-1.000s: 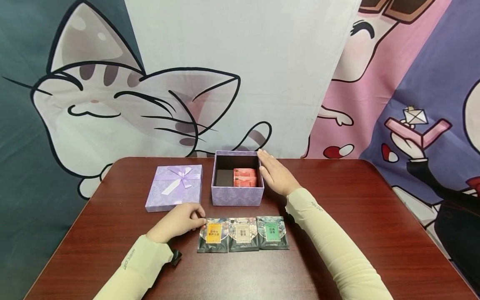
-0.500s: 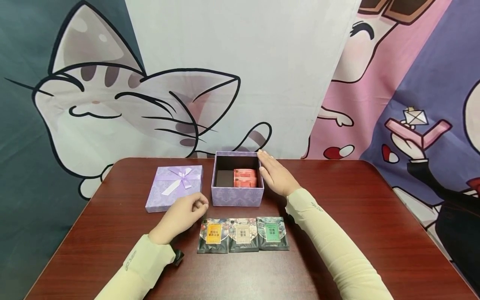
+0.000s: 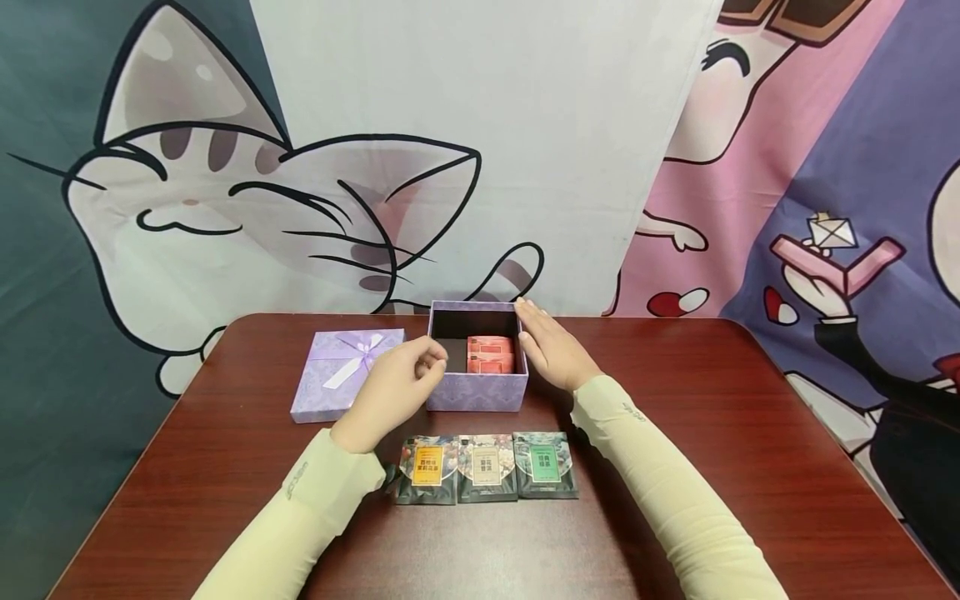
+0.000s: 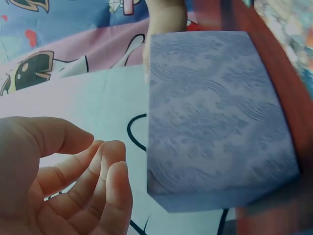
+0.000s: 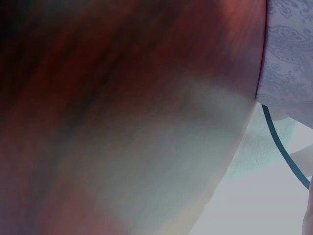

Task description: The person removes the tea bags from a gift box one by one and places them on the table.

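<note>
My left hand (image 3: 396, 385) hovers over the left front edge of a purple patterned box (image 3: 477, 394). In the left wrist view its fingers (image 4: 117, 186) are loosely bent towards the thumb, with nothing visible between them. The box is lidless, dark inside, and holds red sachets (image 3: 491, 357) on its right side. My right hand (image 3: 553, 348) lies with straight fingers along the box's right wall. In front of the box lie three dark tea sachets in a row: one with a yellow label (image 3: 427, 467), one beige (image 3: 487, 467), one green (image 3: 545, 464).
A purple lid (image 3: 322, 390) with a ribbon bow lies left of the box, partly behind my left hand. Everything stands on a reddish-brown wooden table (image 3: 660, 383). A printed cartoon cloth (image 3: 562, 133) hangs behind the table's far edge.
My left hand has left the corner of the yellow-labelled sachet and moved up and forward to the box's left front edge. My right hand, the box and the sachets have stayed put.
</note>
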The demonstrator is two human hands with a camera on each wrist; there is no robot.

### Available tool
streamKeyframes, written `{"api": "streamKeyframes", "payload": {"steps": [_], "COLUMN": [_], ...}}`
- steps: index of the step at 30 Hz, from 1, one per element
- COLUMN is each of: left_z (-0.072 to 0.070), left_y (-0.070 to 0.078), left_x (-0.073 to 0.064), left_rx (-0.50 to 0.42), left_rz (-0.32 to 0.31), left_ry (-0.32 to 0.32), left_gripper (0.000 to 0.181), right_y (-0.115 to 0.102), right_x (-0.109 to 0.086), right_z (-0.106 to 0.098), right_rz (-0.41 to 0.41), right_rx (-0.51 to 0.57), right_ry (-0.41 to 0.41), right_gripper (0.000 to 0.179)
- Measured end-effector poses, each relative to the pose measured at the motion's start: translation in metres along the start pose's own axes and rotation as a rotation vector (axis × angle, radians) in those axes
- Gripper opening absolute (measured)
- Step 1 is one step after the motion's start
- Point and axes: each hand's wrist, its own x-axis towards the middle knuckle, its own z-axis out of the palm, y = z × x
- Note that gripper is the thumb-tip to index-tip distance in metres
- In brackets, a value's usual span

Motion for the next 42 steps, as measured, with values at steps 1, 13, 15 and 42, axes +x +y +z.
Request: {"api": "streamKeyframes", "payload": {"steps": [1,13,15,42], "left_z": [0.001,0.033,0.037,0.056], "left_y": [0.003,0.004,0.004,-0.001], "left_x": [0.003,0.04,0.045,0.086], "left_rx": [-0.003,-0.027,-0.023,0.121], "left_rz": [0.003,-0.011,-0.022,-0.336], "left_ry": [0.0,-0.031,-0.044,-0.3], "left_gripper": [0.011,0.014,0.015,0.016], "right_y": [0.0,0.003,0.003,0.002], "right_x": [0.0,-0.003,-0.002,0.0], "right_z": [0.0,0.001,0.001,0.002], "right_rz": [0.003,-0.002,0.0,-0.012], "right_rx": [-0.001,0.0,0.0,-0.003], "right_ry": [-0.002,0.011,0.009,0.021], "right_gripper": [0.056,0.056,0.056,0.057]}}
